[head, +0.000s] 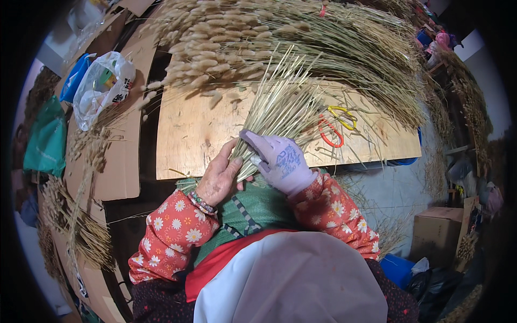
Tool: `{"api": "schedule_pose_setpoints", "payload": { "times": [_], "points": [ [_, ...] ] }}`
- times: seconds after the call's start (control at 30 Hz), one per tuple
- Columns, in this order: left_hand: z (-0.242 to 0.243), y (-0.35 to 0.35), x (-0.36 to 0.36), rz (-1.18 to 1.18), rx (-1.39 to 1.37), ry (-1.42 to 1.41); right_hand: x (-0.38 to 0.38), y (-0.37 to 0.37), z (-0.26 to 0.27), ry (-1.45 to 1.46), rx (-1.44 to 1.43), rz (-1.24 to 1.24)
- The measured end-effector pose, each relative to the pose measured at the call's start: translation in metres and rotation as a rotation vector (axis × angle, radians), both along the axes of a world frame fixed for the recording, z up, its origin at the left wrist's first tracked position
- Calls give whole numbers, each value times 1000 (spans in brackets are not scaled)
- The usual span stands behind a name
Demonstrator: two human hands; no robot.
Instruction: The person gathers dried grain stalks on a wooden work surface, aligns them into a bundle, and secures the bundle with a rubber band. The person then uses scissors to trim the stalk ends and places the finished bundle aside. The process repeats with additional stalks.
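Note:
My bare left hand (220, 173) grips a bundle of dried grass stems (278, 101) close to its lower end. My right hand (282, 161), in a pale purple knit glove, is wrapped round the same bundle just beside it. The stems fan out away from me over a plywood board (194, 137). Scissors (332, 131) with one red and one yellow handle lie on the board to the right, their blades hidden under stems. Behind the bundle lies a large heap of dried bunny-tail grass, with fluffy heads (214, 48) at left and long stems (343, 56) at right.
At left, cardboard (121, 161) bears a white plastic bag (105, 89) and loose dried grass heads (89, 149). A green bag (46, 137) and a tied grass bunch (87, 230) stand further left. At right on the floor are a cardboard box (436, 232) and a blue container (396, 269).

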State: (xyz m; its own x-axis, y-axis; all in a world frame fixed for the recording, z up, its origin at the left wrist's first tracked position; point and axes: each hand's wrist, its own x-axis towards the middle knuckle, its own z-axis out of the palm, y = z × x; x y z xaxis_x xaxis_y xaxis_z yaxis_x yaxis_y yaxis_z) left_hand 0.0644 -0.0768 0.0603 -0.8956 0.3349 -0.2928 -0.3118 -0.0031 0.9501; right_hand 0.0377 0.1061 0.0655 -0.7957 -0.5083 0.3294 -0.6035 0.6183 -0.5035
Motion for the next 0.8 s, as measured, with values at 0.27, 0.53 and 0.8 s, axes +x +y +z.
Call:
{"api": "schedule_pose_setpoints", "payload": {
  "times": [0.27, 0.53, 0.8],
  "points": [
    [12, -1, 1, -65, -25, -95, -3, 5, 1, -201, -194, 98],
    [16, -8, 0, -162, 8, -113, -4, 17, 7, -546, -452, 170],
    [11, -6, 2, -123, 34, -129, -5, 14, 5, -704, -627, 132]
  ]
}}
